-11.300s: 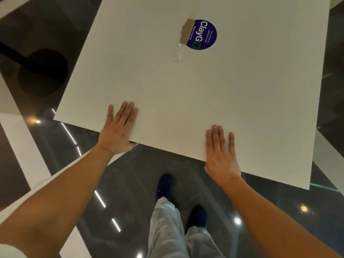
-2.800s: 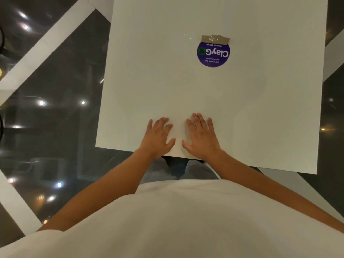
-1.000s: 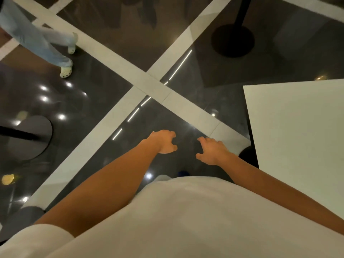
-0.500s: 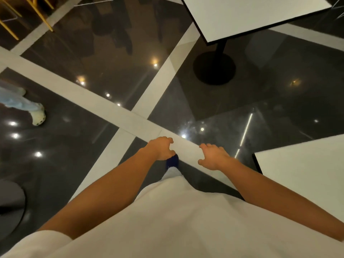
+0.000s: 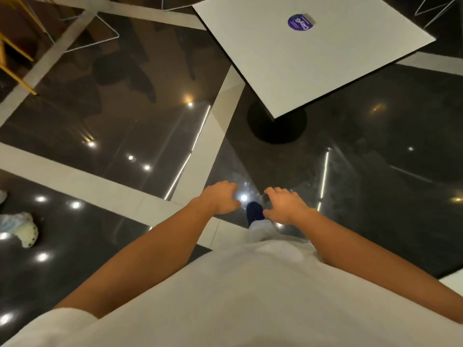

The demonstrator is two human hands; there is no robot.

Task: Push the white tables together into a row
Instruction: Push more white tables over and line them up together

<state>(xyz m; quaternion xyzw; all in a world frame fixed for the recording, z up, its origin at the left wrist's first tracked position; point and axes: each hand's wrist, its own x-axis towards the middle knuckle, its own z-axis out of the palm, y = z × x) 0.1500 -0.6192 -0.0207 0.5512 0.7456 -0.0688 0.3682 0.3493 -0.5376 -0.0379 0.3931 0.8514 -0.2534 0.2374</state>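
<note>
A white square table (image 5: pixel 295 61) with a purple round sticker (image 5: pixel 300 22) stands ahead at the upper right, on a black round base (image 5: pixel 276 126). My left hand (image 5: pixel 221 197) and my right hand (image 5: pixel 284 205) hang in the air above the dark floor, well short of that table. Their fingers are loosely curled and hold nothing. A sliver of another white table (image 5: pixel 453 283) shows at the right edge, behind my right forearm.
Glossy dark floor with white stripes (image 5: pixel 208 136) lies between me and the table. Yellow chair legs (image 5: pixel 15 53) and white wire chair frames (image 5: pixel 100 33) stand at the upper left. Another person's light shoe (image 5: pixel 21 227) is at the left edge.
The table I was pushing has slid out of view to the right. The stickered table ahead has come closer and larger in view. My hands stay raised and hold nothing.
</note>
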